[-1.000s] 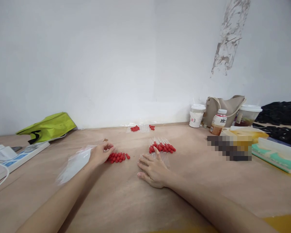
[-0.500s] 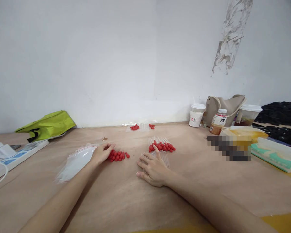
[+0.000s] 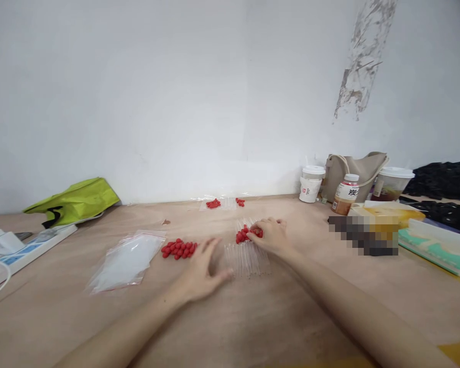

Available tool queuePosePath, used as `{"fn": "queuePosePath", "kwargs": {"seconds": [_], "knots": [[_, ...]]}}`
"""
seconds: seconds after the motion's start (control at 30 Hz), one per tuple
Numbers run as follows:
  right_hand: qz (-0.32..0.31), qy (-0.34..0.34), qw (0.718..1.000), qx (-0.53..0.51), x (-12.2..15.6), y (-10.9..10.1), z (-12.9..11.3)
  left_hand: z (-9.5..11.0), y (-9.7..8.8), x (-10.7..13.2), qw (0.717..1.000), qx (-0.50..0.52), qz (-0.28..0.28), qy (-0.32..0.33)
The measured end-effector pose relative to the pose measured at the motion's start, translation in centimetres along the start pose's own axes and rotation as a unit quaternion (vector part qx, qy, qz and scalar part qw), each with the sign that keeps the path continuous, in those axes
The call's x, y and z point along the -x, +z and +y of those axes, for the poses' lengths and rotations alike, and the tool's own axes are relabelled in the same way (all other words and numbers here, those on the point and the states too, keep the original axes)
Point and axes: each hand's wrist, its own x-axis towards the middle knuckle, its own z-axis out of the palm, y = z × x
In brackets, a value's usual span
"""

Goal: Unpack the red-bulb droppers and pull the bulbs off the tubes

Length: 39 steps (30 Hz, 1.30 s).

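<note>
Thumb and fingers spread, the left hand [image 3: 199, 276] is between piled red rounded bulbs [image 3: 178, 250] and thin clear plastic tubes [image 3: 247, 259]; the right hand [image 3: 274, 236] curls over red-bulbed clear droppers [image 3: 242, 234], pinching or not unclear.

Red bulbs [image 3: 179, 249]: loose cluster, left. Clear slender tubes [image 3: 248, 259]: flat, side by side, roughly parallel, right of cluster. Second red group [image 3: 243, 234]: just beyond tubes, partly covered; pale shafts [image 3: 243, 223] behind, apparently attached.
</note>
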Motion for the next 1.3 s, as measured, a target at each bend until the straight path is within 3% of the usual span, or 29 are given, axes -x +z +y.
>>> {"fn": "queuePosePath", "kwargs": {"seconds": [0.1, 0.2, 0.3, 0.43, 0.63, 0.77, 1.1, 1.17, 1.3], "knots": [[-0.017, -0.023, 0.999, 0.017, -0.9, 0.6, -0.2, 2.1, 2.2, 0.4, 0.992, 0.021, -0.119, -0.02], [-0.049, -0.043, 0.997, 0.052, -1.4, 1.1, -0.3, 2.0, 2.9, -0.5, 0.984, 0.02, -0.172, -0.039], [-0.078, -0.065, 0.991, 0.084, -1.6, 1.5, 0.0, 1.2, 2.7, -1.5, 0.983, 0.021, -0.177, -0.038], [-0.071, -0.073, 0.99, 0.095, -1.4, 1.9, 0.4, 0.7, 2.6, -1.8, 0.986, 0.015, -0.165, -0.034], [-0.037, -0.081, 0.992, 0.09, -1.2, 2.4, -0.3, 1.6, 2.9, -1.4, 0.977, -0.002, -0.209, -0.046], [-0.032, -0.088, 0.991, 0.095, -1.2, 2.5, -0.6, 1.9, 2.9, -1.3, 0.977, -0.007, -0.21, -0.043], [0.057, -0.119, 0.988, 0.079, -0.8, 3.0, -0.6, 1.1, 3.3, -1.0, 0.984, 0.022, -0.171, -0.045], [0.085, -0.134, 0.985, 0.062, -0.6, 2.7, -0.9, 0.8, 3.4, -1.2, 0.988, 0.061, -0.129, -0.056], [0.115, -0.198, 0.973, 0.022, 0.5, 1.5, -2.2, 0.6, 3.1, -2.3, 0.973, 0.204, 0.037, -0.1]]}}
